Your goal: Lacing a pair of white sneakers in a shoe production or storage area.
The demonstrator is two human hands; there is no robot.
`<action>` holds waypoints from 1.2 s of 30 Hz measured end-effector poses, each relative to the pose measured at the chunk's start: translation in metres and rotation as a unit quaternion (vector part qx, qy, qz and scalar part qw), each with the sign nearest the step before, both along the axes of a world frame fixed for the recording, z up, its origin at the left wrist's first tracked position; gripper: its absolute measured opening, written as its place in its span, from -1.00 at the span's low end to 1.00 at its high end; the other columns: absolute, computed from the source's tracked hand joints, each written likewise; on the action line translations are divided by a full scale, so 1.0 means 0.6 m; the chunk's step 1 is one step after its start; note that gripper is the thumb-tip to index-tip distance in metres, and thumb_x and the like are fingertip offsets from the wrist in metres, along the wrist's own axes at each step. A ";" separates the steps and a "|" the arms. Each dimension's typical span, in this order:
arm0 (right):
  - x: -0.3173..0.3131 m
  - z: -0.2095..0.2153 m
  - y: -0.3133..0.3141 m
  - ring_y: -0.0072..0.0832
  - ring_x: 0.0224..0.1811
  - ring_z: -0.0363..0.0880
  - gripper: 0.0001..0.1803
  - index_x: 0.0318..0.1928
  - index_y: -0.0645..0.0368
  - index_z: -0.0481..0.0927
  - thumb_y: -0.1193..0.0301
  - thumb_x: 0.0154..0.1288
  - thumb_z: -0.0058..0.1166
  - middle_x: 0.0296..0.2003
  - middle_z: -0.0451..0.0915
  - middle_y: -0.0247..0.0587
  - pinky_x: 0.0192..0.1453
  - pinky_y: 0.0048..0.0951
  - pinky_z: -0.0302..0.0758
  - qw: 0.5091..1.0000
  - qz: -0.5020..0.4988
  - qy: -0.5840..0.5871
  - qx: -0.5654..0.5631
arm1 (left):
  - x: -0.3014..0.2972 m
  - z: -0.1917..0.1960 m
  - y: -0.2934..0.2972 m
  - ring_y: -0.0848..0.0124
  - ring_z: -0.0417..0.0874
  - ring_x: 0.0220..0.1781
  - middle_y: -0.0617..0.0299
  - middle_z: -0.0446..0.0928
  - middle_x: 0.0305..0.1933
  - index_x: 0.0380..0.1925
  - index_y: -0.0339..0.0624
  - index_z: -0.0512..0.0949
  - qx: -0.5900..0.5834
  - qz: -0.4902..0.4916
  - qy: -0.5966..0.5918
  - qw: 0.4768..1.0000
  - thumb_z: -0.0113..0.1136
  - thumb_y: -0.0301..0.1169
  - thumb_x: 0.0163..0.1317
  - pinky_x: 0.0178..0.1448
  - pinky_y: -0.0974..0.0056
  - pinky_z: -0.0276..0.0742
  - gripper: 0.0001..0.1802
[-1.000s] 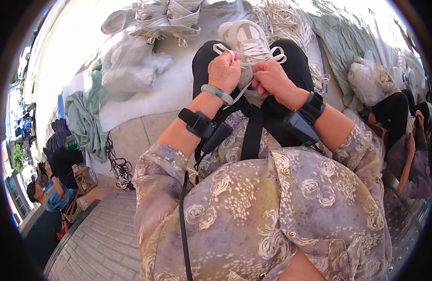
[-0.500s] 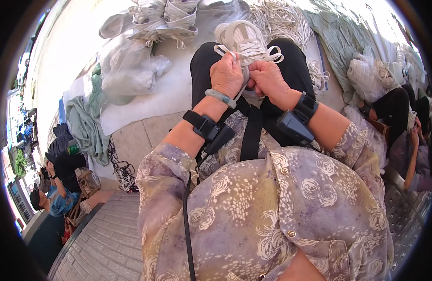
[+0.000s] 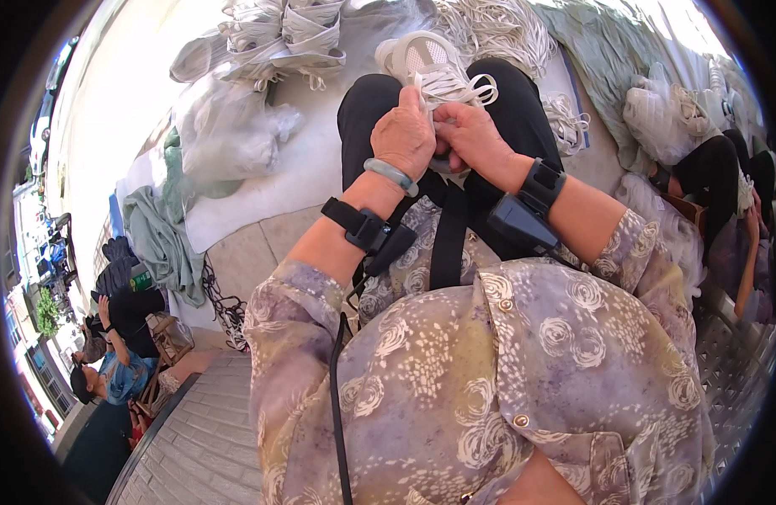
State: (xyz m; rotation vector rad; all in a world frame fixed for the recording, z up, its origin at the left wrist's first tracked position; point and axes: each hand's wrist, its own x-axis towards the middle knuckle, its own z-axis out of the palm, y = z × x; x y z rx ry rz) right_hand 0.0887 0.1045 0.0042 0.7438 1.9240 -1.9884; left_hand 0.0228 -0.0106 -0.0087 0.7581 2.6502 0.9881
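A pale sneaker with a mesh toe rests between my knees, toe pointing away from me. Its white shoelace is threaded across the front, and a loose loop sticks out to the right. My left hand is closed at the left side of the shoe, thumb up along it. From the right, my right hand bends its fingers in a pinch at the shoe's opening, close against the left fingers. The lace seems to run into this pinch, but the fingertips are largely hidden.
Beyond my knees lie a heap of white laces and stacked pale shoe pieces. A clear plastic bag sits to the left on a white sheet. One person sits at far left; another's arm shows at far right.
The lace loop on the left of the shoe and the strand hanging between my hands no longer show. Both hands have drawn slightly closer together at the shoe's opening.
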 end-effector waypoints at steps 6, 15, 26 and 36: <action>0.003 0.001 0.004 -0.61 -0.80 0.35 -0.86 -0.40 0.23 0.44 0.45 0.27 -0.14 -0.68 0.43 -0.30 -0.75 -0.54 0.34 0.999 0.033 0.022 0.029 | -0.013 -0.007 0.002 0.10 0.58 -0.54 0.01 0.54 -0.55 -0.25 -0.21 0.47 0.127 0.061 -0.064 0.988 0.00 -0.41 0.17 -0.43 0.16 0.48 -0.82; 0.057 0.056 0.085 -0.70 -0.82 0.32 -0.83 -0.46 0.20 0.41 0.42 0.27 -0.14 -0.69 0.44 -0.35 -0.75 -0.66 0.31 0.983 0.176 -0.048 0.019 | -0.016 0.054 -0.016 0.60 0.35 -0.83 0.27 0.47 -0.67 -0.37 -0.21 0.43 0.211 0.213 -0.332 0.895 0.00 -0.42 0.23 -0.79 0.52 0.16 -0.90; 0.094 0.032 0.130 -0.36 -0.58 0.51 -0.77 -0.49 0.22 0.40 0.33 0.20 0.02 -0.61 0.51 -0.21 -0.53 -0.38 0.40 0.919 0.192 0.104 0.327 | -0.005 0.066 -0.034 0.55 0.47 -0.74 0.20 0.50 -0.57 -0.34 -0.26 0.42 0.120 0.166 -0.379 0.902 -0.02 -0.43 0.20 -0.73 0.52 0.29 -0.88; 0.025 -0.012 0.093 -0.06 -0.29 0.51 -0.71 -0.21 0.24 0.29 0.38 0.10 0.00 -0.37 0.51 -0.01 -0.19 -0.12 0.42 0.805 0.272 0.138 0.508 | -0.001 0.030 -0.074 0.49 0.60 -0.38 0.18 0.54 -0.31 -0.22 -0.28 0.46 0.177 0.157 -0.314 0.919 0.03 -0.48 0.18 -0.40 0.48 0.53 -0.83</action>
